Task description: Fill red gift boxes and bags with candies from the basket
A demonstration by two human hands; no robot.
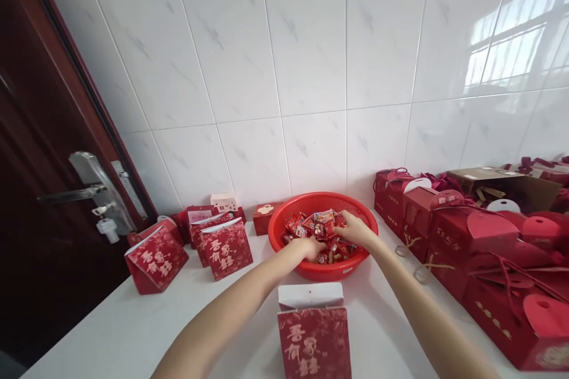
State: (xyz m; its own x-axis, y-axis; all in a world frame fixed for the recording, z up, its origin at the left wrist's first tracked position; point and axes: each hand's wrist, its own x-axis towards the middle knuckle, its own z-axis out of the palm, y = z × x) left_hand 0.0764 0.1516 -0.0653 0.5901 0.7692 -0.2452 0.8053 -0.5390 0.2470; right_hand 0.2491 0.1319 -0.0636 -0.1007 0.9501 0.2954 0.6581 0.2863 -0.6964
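Observation:
A red plastic basket (322, 272) stands against the tiled wall, holding a heap of wrapped candies (317, 225), mostly red. Both of my hands reach into it. My left hand (312, 247) dips into the near side of the heap, its fingers mostly hidden among the candies. From the right, my right hand (353, 229) comes over the rim with bent fingers closed at a red wrapped candy (329, 230). In front of the basket, nearest me, is a red gift box (315, 340) with gold characters, its white-lined top flap raised.
Several similar red boxes (227, 250) stand left of the basket, with another red box (263, 219) by the wall. Larger red boxes with cords (471, 243) crowd the right side, beside an open cardboard box (502, 180). A dark door (57, 100) with a metal handle is at left.

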